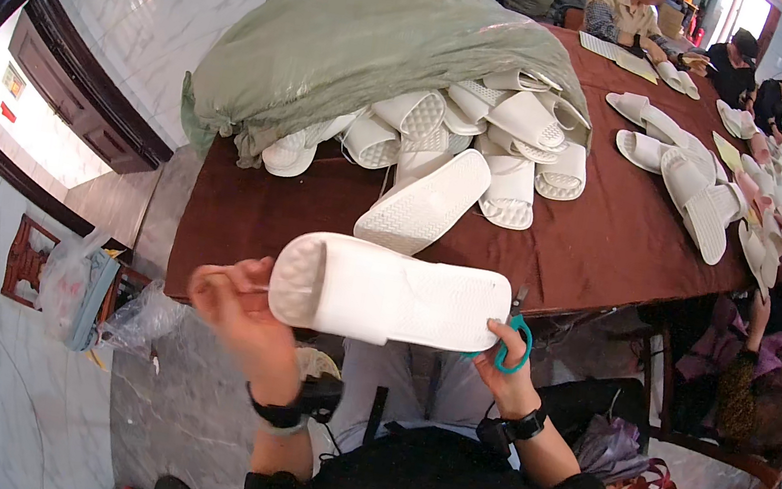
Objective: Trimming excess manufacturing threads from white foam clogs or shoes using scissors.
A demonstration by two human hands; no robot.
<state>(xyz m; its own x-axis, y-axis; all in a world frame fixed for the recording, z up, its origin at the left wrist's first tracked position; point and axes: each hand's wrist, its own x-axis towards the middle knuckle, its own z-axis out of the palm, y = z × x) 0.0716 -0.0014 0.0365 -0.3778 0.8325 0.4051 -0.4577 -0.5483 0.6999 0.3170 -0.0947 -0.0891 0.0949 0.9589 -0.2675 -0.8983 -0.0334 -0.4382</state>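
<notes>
A white slide slipper (424, 295) is held sideways over the near table edge, its open toe to the left and its heel to the right. My right hand (510, 379) grips the heel, thumb on top. The same hand carries scissors with teal handles (517, 346); their blades are mostly out of sight. Beside the toe, my left hand (244, 314) has its fingers bent together in a pinch, somewhat blurred. Whatever may be between those fingertips is too small to make out.
Just beyond lies a pile of white slippers (423, 199), spilling from a large green sack (389, 52) on the brown-covered table (573, 246). More slippers (690, 173) lie along the right. Other people (636, 23) sit around the table. A chair (29, 261) with plastic bags stands left.
</notes>
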